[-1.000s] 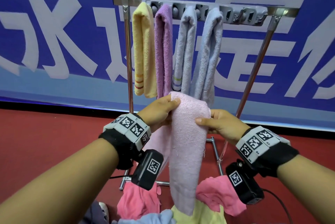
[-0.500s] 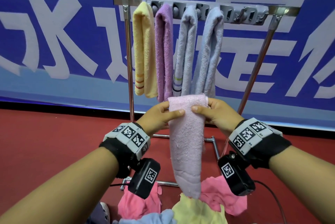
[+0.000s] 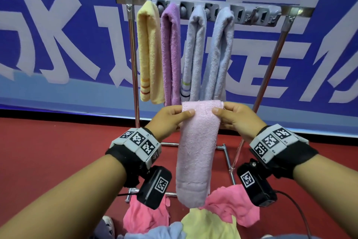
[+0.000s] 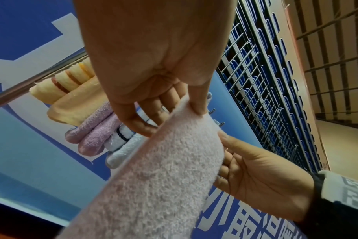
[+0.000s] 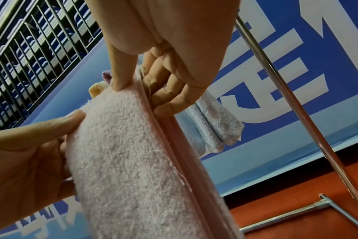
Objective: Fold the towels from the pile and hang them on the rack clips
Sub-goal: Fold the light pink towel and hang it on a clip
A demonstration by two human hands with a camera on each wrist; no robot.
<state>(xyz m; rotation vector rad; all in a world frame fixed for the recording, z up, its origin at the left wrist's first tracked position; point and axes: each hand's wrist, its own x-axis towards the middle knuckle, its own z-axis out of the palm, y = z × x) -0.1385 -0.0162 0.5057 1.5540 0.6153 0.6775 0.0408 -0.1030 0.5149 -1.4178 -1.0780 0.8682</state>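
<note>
A folded pale pink towel (image 3: 196, 147) hangs straight down in front of the rack. My left hand (image 3: 175, 116) pinches its top left corner and my right hand (image 3: 231, 115) pinches its top right corner, thumbs on the near face. In the wrist views the pale pink towel (image 4: 165, 176) (image 5: 133, 161) fills the lower middle, thumb in front and fingers behind. The metal rack (image 3: 302, 11) carries a row of grey clips (image 3: 257, 17). On it hang a yellow towel (image 3: 149, 52), a purple towel (image 3: 171, 54) and two light blue towels (image 3: 195, 52) (image 3: 220, 52).
A pile of loose towels (image 3: 209, 221), pink, yellow and blue, lies on the red floor (image 3: 48, 151) below my hands. A blue banner (image 3: 58, 35) with white characters stands behind the rack. The rack's slanted right leg (image 3: 271, 60) and base bars (image 3: 226, 153) are near my right wrist.
Both hands have shifted to the towel's top corners and raised it; the top edge is now flat and level, and the towel's lower end hangs above the pile.
</note>
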